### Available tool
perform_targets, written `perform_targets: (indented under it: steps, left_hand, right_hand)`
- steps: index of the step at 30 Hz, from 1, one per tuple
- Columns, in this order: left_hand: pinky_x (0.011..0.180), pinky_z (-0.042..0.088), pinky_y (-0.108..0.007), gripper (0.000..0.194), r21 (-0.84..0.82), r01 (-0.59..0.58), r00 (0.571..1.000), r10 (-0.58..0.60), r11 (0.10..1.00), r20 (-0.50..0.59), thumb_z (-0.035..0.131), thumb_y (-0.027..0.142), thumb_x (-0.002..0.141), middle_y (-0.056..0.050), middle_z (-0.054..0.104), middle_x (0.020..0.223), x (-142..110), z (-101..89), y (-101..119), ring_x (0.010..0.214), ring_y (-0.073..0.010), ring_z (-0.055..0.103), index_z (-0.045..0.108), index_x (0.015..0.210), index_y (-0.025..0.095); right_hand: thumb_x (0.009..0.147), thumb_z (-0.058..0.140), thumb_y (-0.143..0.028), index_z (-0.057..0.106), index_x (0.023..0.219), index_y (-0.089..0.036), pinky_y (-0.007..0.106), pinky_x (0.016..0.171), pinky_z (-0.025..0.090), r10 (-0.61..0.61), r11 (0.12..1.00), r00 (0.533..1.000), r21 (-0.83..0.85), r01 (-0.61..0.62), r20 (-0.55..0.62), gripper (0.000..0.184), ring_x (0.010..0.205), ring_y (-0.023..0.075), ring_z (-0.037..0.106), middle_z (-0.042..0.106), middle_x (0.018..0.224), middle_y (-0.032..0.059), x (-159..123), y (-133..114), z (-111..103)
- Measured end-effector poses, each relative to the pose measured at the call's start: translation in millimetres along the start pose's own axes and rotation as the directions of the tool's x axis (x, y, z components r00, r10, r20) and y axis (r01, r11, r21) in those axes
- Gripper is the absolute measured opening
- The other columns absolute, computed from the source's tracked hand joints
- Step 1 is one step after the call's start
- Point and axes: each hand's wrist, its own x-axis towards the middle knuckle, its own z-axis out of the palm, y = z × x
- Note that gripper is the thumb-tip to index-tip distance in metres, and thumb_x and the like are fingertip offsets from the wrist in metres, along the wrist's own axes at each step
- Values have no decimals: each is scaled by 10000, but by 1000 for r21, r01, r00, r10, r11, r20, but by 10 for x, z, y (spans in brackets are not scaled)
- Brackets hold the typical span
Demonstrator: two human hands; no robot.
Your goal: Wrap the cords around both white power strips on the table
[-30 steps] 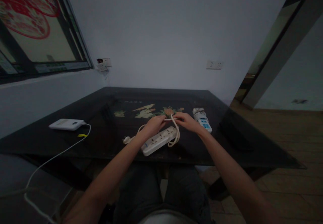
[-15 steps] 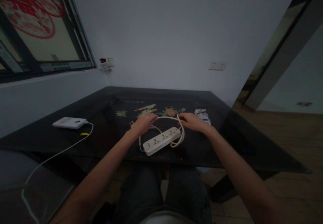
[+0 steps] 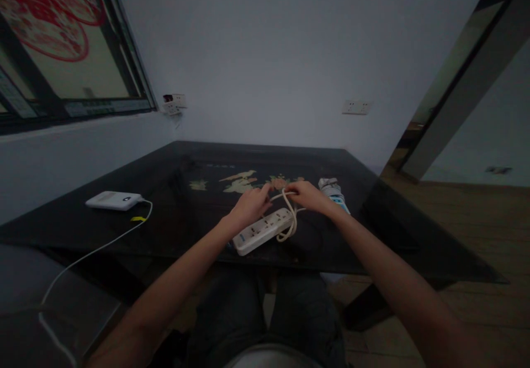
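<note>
A white power strip (image 3: 263,232) lies slantwise near the front edge of the dark table, its sockets facing up. Its pale cord (image 3: 293,220) is looped around the strip's right end. Over that end, my right hand (image 3: 305,194) pinches the cord between thumb and fingers. My left hand (image 3: 253,202) is just left of it, above the strip, with its fingers closed on a stretch of the same cord. Part of the strip and of the cord is hidden behind my left hand and wrist.
A white power bank (image 3: 114,200) with a white cable (image 3: 99,249) lies on the left of the table (image 3: 364,169). A crumpled white and blue packet (image 3: 332,192) rests right of my right hand. Wall sockets (image 3: 356,107) are behind.
My left hand has moved right, close to my right hand. My right hand has shifted slightly left with the cord. The stretch of cord between the hands is shorter.
</note>
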Motion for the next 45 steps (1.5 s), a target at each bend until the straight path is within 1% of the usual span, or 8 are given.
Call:
perform_targets:
  steps: [8, 13, 16, 22, 28, 36, 41, 45]
  left_hand:
    - [710, 461, -283, 189, -234, 19, 999, -27, 972, -31, 617, 283, 806, -43, 639, 961, -263, 79, -255, 852, -186, 597, 598, 977, 207]
    - [649, 449, -253, 162, -298, -3, 1000, 3, 955, -3, 642, 286, 787, -26, 634, 873, -138, 142, -110, 750, -158, 585, 623, 919, 195]
    - [658, 449, -266, 174, -301, 14, 1000, -20, 954, -18, 671, 275, 761, -28, 643, 829, -36, 223, 15, 746, -172, 598, 599, 885, 176]
    - [692, 512, -291, 539, -471, 20, 992, -76, 882, -98, 652, 269, 782, -90, 628, 1075, -92, 295, 67, 814, -173, 644, 395, 1249, 188]
    - [1088, 333, -419, 543, -251, -334, 934, 284, 908, -215, 552, 227, 870, -111, 392, 1433, -144, 151, 175, 1334, -229, 364, 348, 1372, 268]
    - [981, 439, -389, 538, -178, -322, 940, 291, 930, -180, 621, 282, 819, -106, 544, 1232, 8, 254, 69, 1171, -237, 515, 411, 1312, 232]
    - [950, 453, -405, 553, -31, -352, 934, 349, 935, -83, 657, 395, 791, -129, 537, 1207, 53, 248, -30, 1161, -269, 509, 450, 1263, 195]
    - [935, 459, -409, 520, -1, -343, 932, 340, 939, -129, 647, 371, 808, -118, 535, 1189, 22, 296, -49, 1153, -261, 506, 440, 1255, 206]
  right_hand:
    - [765, 530, -104, 707, 966, -176, 264, 739, 463, 21, 991, 998, 131, -13, -62, 277, 841, 193, 652, 720, 952, 57, -157, 181, -67]
    - [766, 572, -119, 688, 955, -201, 291, 677, 438, 40, 965, 999, -259, -39, -1, 237, 800, 236, 649, 713, 907, 97, -202, -162, -41]
    - [786, 572, -140, 688, 896, -169, 301, 667, 426, 6, 957, 998, -291, 14, 67, 162, 807, 262, 653, 709, 902, 134, -154, -333, 8]
    - [782, 604, -153, 683, 943, -209, 256, 649, 411, -24, 954, 987, -293, 70, 158, 188, 834, 236, 661, 716, 900, 87, -171, -265, -63]
    - [830, 594, -349, 672, 1034, -155, 292, 686, 456, 31, 909, 977, -413, 61, 213, 292, 883, 266, 666, 709, 946, 137, -212, -289, -153]
    - [849, 563, -384, 612, 1181, -261, 344, 724, 480, 24, 886, 970, -455, 91, 241, 357, 915, 287, 672, 715, 1000, 104, -254, -346, -198]
    - [845, 577, -334, 666, 1098, -270, 335, 699, 476, 87, 872, 963, -486, 49, 253, 276, 919, 301, 673, 723, 978, 97, -307, -351, -254]
    - [874, 548, -335, 687, 1086, -292, 319, 699, 466, 126, 880, 968, -474, -9, 215, 257, 930, 285, 670, 727, 986, 87, -363, -350, -268]
